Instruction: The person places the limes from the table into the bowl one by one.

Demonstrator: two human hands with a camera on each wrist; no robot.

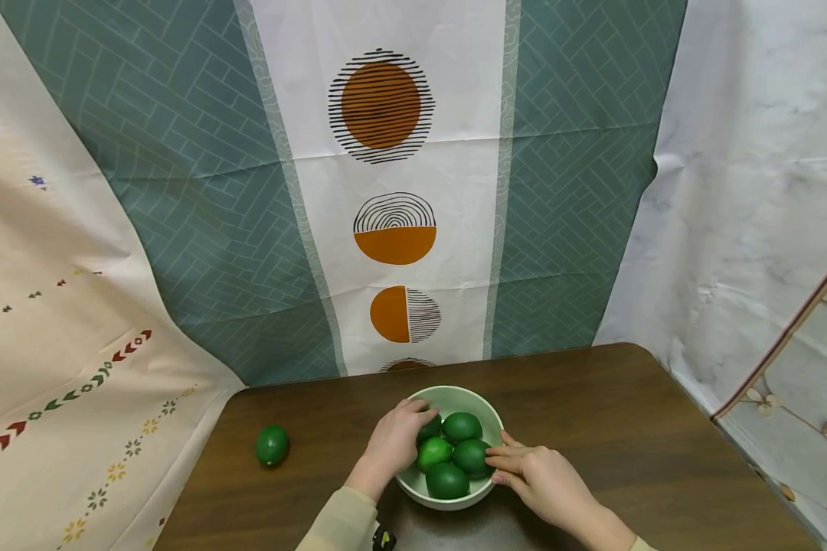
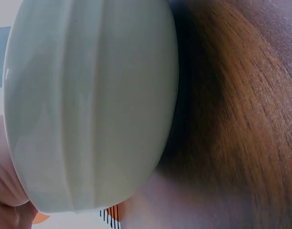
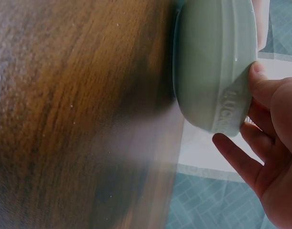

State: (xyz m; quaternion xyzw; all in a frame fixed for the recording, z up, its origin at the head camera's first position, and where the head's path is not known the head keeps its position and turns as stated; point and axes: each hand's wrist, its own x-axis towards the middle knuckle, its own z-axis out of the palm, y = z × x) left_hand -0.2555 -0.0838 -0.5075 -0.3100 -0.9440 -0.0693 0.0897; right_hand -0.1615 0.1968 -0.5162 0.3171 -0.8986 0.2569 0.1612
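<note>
A pale green bowl (image 1: pixel 448 505) stands at the table's front middle, with several green limes inside, one brighter lime (image 1: pixel 434 453) among darker ones. My left hand (image 1: pixel 400 432) reaches over the left rim, fingers bent over a dark lime (image 1: pixel 429 428) that they partly hide. At the right rim my right hand (image 1: pixel 544 482) has its fingertips against another dark lime (image 1: pixel 472 458). In the right wrist view, that hand's thumb (image 3: pixel 258 71) touches the rim and one finger lies straight outside the bowl (image 3: pixel 203 71). The left wrist view is mostly filled by the bowl's side (image 2: pixel 93 105).
A single dark lime (image 1: pixel 272 446) lies on the brown wooden table (image 1: pixel 331 428), well left of the bowl. A patterned cloth (image 1: pixel 427 168) hangs behind the table's far edge. Pale cloths with flower patterns hang at both sides. A small black object (image 1: pixel 384 538) shows beside my left sleeve.
</note>
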